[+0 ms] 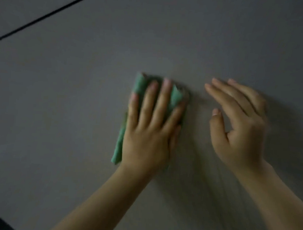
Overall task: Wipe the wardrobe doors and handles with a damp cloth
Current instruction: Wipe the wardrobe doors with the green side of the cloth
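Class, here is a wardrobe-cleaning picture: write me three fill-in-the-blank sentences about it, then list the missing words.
1. The cloth is ____ in colour.
2. The ____ hand presses the cloth flat against the wardrobe door.
3. The right hand holds ____.

Missing words: green; left; nothing

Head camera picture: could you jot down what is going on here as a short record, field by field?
surface: grey wardrobe door, flat and plain, filling the view
dark lines: one gap line at upper left, another at lower left
cloth: green cloth, folded, flat against the door
left hand: left hand, fingers straight and spread, presses the cloth onto the door
right hand: right hand, fingers straight, beside the cloth, holds nothing; contact with the door unclear
handles: none in view
image: dim and blurred
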Motion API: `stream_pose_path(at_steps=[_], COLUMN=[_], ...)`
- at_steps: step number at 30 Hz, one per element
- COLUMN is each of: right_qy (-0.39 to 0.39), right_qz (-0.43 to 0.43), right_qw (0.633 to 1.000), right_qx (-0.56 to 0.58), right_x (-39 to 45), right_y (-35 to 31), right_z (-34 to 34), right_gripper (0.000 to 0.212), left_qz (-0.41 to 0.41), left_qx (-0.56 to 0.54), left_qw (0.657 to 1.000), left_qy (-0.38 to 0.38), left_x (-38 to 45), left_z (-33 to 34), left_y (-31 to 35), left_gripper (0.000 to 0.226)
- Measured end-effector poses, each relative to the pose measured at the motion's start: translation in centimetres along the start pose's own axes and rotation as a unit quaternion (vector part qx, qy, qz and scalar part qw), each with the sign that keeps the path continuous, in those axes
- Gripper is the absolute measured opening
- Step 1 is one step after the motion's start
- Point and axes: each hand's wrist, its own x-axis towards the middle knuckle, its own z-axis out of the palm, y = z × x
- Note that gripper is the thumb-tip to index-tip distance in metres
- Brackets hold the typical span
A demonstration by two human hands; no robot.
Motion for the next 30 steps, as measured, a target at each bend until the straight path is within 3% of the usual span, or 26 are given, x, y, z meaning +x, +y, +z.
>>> stream_pose_path(at_steps=[2, 4, 9, 12, 16, 18, 25, 30], right_qy=[0.005, 0.007, 0.051, 0.081, 0.072, 0.080, 0.075, 0.050], right_qz=[0.017, 0.016, 0.049, 0.076, 0.096, 0.103, 0.136, 0.134], right_qw=[1.000, 1.000, 0.997, 0.991, 0.991, 0.990, 0.986, 0.988], right_qx=[-0.005, 0.004, -0.039, -0.073, -0.058, -0.048, -0.067, -0.059], right_x=[-0.1, -0.2, 0.2, -0.2, -0.7, -1.1, -2.5, -4.0], right_y=[0.6, 1.0, 4.0, 6.0, 7.5, 7.8, 9.8, 11.2], right_z=[-0.3, -0.5, -1.8, -2.4, -3.0, -3.4, -4.6, -5.5], right_gripper=[0.035, 0.035, 0.034, 0.035, 0.037, 0.037, 0.041, 0.042], left_qz=[0.079, 0.109, 0.071, 0.078, 0.219, 0.251, 0.153, 0.310], left_qx=[0.008, 0.018, 0.012, 0.019, 0.018, 0.022, 0.028, 0.014], left_qw=[0.996, 0.993, 0.997, 0.997, 0.974, 0.966, 0.988, 0.947], left_qy=[-0.035, -0.039, 0.011, 0.006, -0.054, -0.064, 0.001, -0.082], left_x=[-1.8, -1.1, 7.9, 8.3, 4.4, 5.1, 11.4, 5.1], left_z=[0.1, -0.1, 0.3, 1.1, 1.2, 0.9, 2.2, 3.1], left_y=[0.5, 0.2, 2.7, 4.2, 4.1, 3.5, 7.3, 9.6], left_gripper=[0.046, 0.047, 0.048, 0.047, 0.051, 0.051, 0.049, 0.052])
